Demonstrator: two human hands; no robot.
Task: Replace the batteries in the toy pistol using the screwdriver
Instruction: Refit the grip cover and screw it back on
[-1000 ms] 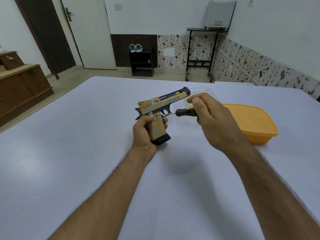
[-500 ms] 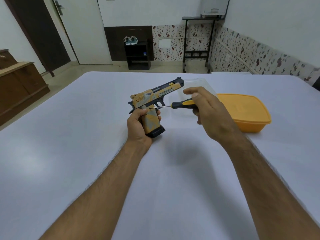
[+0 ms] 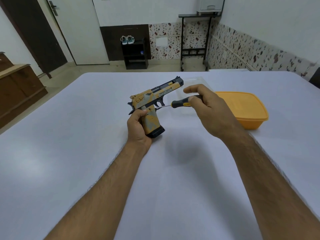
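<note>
Toy pistol [image 3: 155,99], yellow and grey with dark slide: held above the white worktop [image 3: 69,153] by the left hand [image 3: 138,129], whose grip is curled round the handle, muzzle pointing away and to the right. Screwdriver [image 3: 180,104], black-and-yellow handle: pinched in the fingers of the right hand [image 3: 207,110], grip closed on the handle, thin shaft running left with its tip against the pistol's side just above the handle. Orange lidded container [image 3: 245,110]: on the worktop right of the hands, with a clear lid [image 3: 195,82] behind the pistol.
</note>
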